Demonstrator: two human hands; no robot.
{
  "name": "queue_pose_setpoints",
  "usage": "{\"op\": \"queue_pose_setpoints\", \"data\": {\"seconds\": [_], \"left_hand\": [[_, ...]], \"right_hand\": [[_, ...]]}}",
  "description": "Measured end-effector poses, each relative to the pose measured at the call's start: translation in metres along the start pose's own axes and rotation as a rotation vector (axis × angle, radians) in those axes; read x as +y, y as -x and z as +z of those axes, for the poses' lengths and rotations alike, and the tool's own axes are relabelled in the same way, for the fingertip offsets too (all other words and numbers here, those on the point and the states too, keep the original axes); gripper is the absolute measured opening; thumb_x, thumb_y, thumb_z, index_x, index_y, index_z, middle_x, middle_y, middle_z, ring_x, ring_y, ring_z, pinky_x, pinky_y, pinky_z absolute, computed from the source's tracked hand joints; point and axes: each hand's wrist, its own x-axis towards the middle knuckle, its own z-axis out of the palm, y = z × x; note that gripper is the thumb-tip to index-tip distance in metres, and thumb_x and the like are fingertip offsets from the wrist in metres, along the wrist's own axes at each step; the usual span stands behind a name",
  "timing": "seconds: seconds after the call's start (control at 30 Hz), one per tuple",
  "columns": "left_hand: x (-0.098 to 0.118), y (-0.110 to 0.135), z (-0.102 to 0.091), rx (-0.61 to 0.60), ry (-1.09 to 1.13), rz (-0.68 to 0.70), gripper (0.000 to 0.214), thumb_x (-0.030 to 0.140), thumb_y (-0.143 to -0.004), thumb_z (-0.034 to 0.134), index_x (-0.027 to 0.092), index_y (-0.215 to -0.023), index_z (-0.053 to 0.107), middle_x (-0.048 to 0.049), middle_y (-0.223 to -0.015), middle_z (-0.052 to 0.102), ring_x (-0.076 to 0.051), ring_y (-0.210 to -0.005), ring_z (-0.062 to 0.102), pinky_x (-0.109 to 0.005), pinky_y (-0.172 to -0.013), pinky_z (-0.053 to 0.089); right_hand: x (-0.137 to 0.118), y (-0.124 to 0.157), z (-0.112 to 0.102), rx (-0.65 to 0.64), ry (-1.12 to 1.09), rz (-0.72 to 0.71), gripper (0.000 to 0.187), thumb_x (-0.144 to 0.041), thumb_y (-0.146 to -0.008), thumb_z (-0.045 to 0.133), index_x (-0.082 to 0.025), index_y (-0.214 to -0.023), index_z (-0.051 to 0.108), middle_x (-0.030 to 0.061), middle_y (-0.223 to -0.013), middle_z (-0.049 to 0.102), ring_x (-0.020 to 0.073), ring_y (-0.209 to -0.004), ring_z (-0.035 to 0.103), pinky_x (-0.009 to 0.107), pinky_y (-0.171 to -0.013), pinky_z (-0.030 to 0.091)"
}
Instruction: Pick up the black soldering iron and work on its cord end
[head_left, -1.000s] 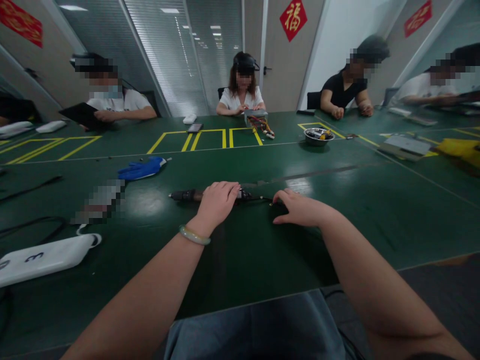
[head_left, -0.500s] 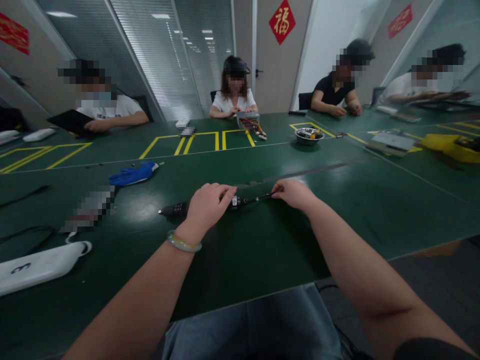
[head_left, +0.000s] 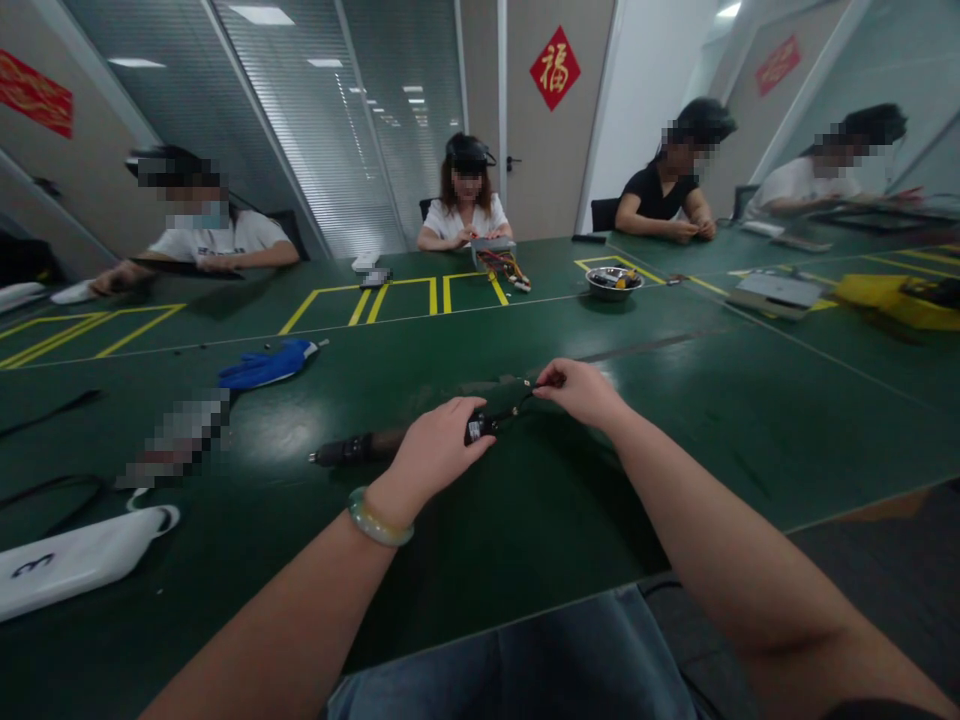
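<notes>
A black electric screwdriver (head_left: 351, 450) lies on the green table with its tip pointing left. My left hand (head_left: 442, 440), a bangle on its wrist, is wrapped over the rear part of the tool and hides much of its body. Beyond my thumb and fingers the labelled tail end shows. From that end a thin black cord (head_left: 507, 414) runs up to the right. My right hand (head_left: 574, 388) pinches the cord between thumb and fingers, a short way from the screwdriver.
A blue glove (head_left: 266, 366) lies left of the screwdriver, with a white power strip (head_left: 82, 560) nearer me. A metal bowl (head_left: 613, 284) of small parts stands farther back. Several people sit across the green table (head_left: 750, 410); one handles a grey box with coloured wires (head_left: 493, 256).
My left hand has slid back toward the screwdriver's cord end, baring more of its front body. The cord now bends upward by my right hand. One co-worker at left has lowered a dark tablet-like object.
</notes>
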Motion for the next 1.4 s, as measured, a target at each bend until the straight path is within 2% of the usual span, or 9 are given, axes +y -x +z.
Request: {"op": "queue_pose_setpoints", "data": {"seconds": [0.07,0.17,0.37,0.63,0.8,0.93,1.1,1.27,1.4], "left_hand": [[0.005,0.000,0.001,0.006,0.008,0.065,0.040,0.036,-0.088,0.061,0.024,-0.125,0.053,-0.0050,-0.121,0.060,-0.023,-0.109,0.058,-0.039,-0.096,0.047],[0.008,-0.002,0.001,-0.010,0.007,0.104,0.028,0.030,-0.089,0.057,0.024,-0.117,0.058,-0.0036,-0.116,0.063,-0.021,-0.106,0.059,-0.038,-0.095,0.048],[0.010,-0.005,0.003,0.005,-0.013,0.097,0.025,0.025,-0.089,0.055,0.022,-0.113,0.059,-0.0043,-0.114,0.063,-0.021,-0.103,0.060,-0.038,-0.092,0.050],[0.017,-0.006,0.006,0.012,-0.018,0.025,0.021,0.024,-0.088,0.053,0.021,-0.107,0.060,-0.0051,-0.103,0.066,-0.022,-0.094,0.063,-0.039,-0.086,0.050],[0.015,-0.007,0.008,0.012,0.022,0.001,0.020,0.025,-0.088,0.052,0.021,-0.106,0.061,-0.0049,-0.102,0.067,-0.023,-0.094,0.063,-0.041,-0.087,0.050],[0.014,-0.008,0.009,0.020,0.034,0.001,0.019,0.025,-0.089,0.051,0.022,-0.104,0.061,-0.0046,-0.102,0.067,-0.022,-0.093,0.063,-0.040,-0.084,0.050],[0.013,-0.008,0.008,0.020,0.031,0.033,0.017,0.024,-0.088,0.053,0.023,-0.103,0.062,-0.0037,-0.103,0.066,-0.022,-0.095,0.062,-0.039,-0.084,0.049],[0.013,-0.009,0.006,0.012,0.052,0.058,0.015,0.022,-0.088,0.053,0.023,-0.100,0.062,-0.0034,-0.105,0.066,-0.022,-0.097,0.062,-0.039,-0.084,0.049],[0.013,-0.008,0.007,0.015,0.077,0.074,0.016,0.021,-0.088,0.052,0.023,-0.100,0.062,-0.0035,-0.113,0.065,-0.023,-0.105,0.060,-0.041,-0.092,0.048]], "right_hand": [[-0.006,0.005,-0.001,-0.038,0.000,-0.051,0.014,-0.029,-0.080,0.071,-0.020,-0.089,0.067,-0.0019,-0.082,0.065,0.0100,-0.072,0.057,0.021,-0.061,0.039],[-0.013,0.012,-0.001,-0.133,0.102,-0.085,0.012,-0.029,-0.077,0.073,-0.022,-0.085,0.067,-0.0028,-0.079,0.065,0.0107,-0.070,0.057,0.022,-0.058,0.036],[-0.019,0.018,0.000,-0.344,0.302,-0.009,0.014,-0.030,-0.073,0.077,-0.025,-0.084,0.070,-0.0030,-0.080,0.067,0.0135,-0.073,0.059,0.023,-0.056,0.035],[-0.028,0.022,-0.005,-0.380,0.354,0.030,0.011,-0.028,-0.080,0.070,-0.026,-0.089,0.075,-0.0016,-0.078,0.069,0.0143,-0.072,0.060,0.024,-0.060,0.039],[-0.024,0.022,0.000,-0.401,0.238,0.050,0.016,-0.025,-0.080,0.069,-0.026,-0.095,0.075,-0.0012,-0.080,0.070,0.0133,-0.071,0.062,0.022,-0.062,0.042],[-0.027,0.022,0.006,-0.333,0.225,0.068,0.012,-0.028,-0.080,0.070,-0.025,-0.090,0.074,-0.0015,-0.075,0.068,0.0128,-0.066,0.061,0.022,-0.059,0.041],[-0.035,0.021,0.017,-0.222,0.301,0.003,0.008,-0.032,-0.079,0.071,-0.027,-0.084,0.074,-0.0023,-0.078,0.068,0.0143,-0.071,0.061,0.024,-0.063,0.040],[-0.046,0.027,0.024,-0.097,0.364,-0.086,0.011,-0.028,-0.086,0.063,-0.027,-0.088,0.073,-0.0008,-0.088,0.070,0.0169,-0.082,0.062,0.026,-0.070,0.042],[-0.050,0.031,0.026,-0.100,0.382,-0.128,0.010,-0.028,-0.085,0.063,-0.025,-0.088,0.073,0.0012,-0.094,0.069,0.0179,-0.084,0.062,0.027,-0.072,0.043]]}}
